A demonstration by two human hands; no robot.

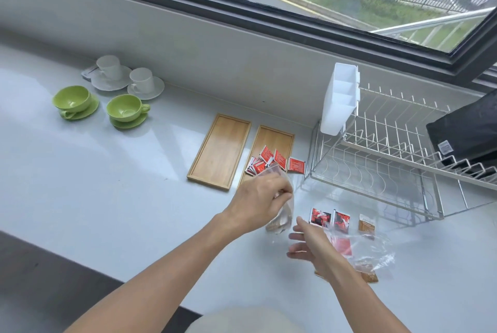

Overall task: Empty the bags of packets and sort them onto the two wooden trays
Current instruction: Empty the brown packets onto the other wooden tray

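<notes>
The left hand point(259, 198) is up over the white bench point(107, 184), its fingers pinched on a clear plastic bag point(285, 211) that hangs down from it. Something brown shows at the bottom of that bag. The right hand point(312, 245) is low and just beside it, with its fingers spread out and holding nothing.

Just past the left hand is a pile of red packets point(269, 162). Most sit on the near end of the right wooden tray point(277, 137), and one lies on the bench next to it. The left wooden tray point(220, 150) lies right beside that one and is bare.

Just past the right hand, two red and black packets point(329, 218) and one brown packet point(366, 223) lie in a row on the bench. Under and beside the right hand is another clear bag point(376, 249), flat on the bench, with red and brown packets inside.

Further off past the right hand stands a wire dish rack point(390, 150). Far off past the left hand are green cups point(99, 106) and white cups point(126, 77) on saucers.
</notes>
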